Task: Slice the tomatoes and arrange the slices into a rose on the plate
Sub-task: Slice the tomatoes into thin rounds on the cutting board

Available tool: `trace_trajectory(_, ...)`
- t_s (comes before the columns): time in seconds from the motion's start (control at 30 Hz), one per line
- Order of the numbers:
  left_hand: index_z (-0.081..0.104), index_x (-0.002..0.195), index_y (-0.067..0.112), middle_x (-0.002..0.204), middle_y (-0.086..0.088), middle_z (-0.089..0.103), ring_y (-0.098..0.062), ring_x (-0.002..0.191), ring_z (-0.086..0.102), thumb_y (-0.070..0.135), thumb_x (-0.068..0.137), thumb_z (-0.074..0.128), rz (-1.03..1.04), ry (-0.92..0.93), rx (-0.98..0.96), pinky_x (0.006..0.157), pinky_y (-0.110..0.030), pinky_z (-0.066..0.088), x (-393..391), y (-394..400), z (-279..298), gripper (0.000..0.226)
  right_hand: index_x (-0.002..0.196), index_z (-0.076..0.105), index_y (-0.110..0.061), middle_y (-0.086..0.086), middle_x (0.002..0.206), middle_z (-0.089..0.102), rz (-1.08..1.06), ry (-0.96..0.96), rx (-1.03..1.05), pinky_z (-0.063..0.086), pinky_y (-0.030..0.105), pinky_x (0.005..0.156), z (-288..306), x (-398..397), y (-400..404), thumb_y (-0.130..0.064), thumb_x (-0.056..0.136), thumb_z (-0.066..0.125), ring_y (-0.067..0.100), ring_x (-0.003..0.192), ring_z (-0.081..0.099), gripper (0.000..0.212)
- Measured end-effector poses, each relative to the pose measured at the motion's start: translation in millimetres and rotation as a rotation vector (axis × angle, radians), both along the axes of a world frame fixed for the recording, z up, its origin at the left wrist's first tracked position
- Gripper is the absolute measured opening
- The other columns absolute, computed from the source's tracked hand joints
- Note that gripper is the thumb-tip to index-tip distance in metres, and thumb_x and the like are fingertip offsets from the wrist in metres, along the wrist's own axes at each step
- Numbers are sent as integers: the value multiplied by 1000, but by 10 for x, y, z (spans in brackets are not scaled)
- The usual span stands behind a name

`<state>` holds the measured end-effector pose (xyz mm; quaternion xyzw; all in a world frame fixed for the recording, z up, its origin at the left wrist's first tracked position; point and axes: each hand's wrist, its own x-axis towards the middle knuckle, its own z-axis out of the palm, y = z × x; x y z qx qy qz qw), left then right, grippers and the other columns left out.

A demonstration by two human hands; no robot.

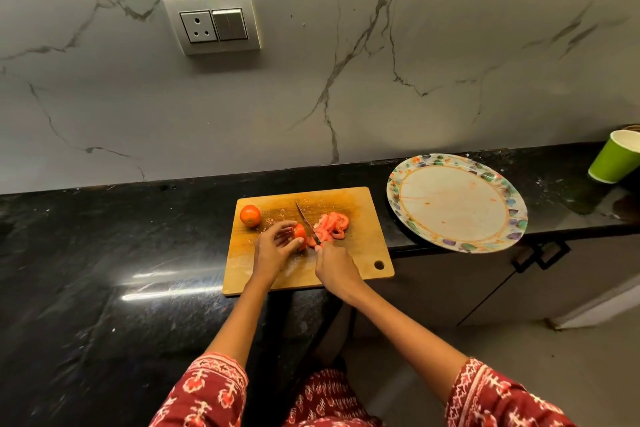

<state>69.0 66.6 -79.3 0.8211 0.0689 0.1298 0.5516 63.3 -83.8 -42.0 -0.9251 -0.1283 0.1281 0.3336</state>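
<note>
A wooden cutting board [360,250] lies on the black counter. My left hand [273,248] holds a partly cut tomato [300,234] on the board. My right hand [334,267] grips the handle of a knife [304,218], whose blade rests against the cut face of that tomato. A pile of tomato slices [332,225] lies just right of the blade. One whole tomato [250,215] sits at the board's far left corner. The flower-rimmed plate [450,243] stands to the right, holding only red smears.
A green paper cup [614,161] stands at the far right of the black counter [104,253]. The plate overhangs the counter's front edge, above a cabinet with a dark handle [540,253]. A wall socket [213,24] sits on the marble backsplash.
</note>
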Motion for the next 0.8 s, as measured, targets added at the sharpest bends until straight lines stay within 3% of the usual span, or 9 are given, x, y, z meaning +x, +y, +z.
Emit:
trace_trajectory(0.13,61,114,10,109,-2,63,-10,100,60,6,74,74,6,4,-30,82,-12,50,-18,17,-27,41,109,54,1,22,109,61,15,26,-32,34,30,68,15,-15,63,-25,102,30,37,102,57,36)
trace_trajectory(0.8,60,110,10,103,0,62,-9,95,60,0,75,70,47,30,-42,77,-13,50,19,-31,19,37,107,54,0,22,107,61,24,32,-45,37,33,70,13,-22,40,-25,102,29,37,101,57,36)
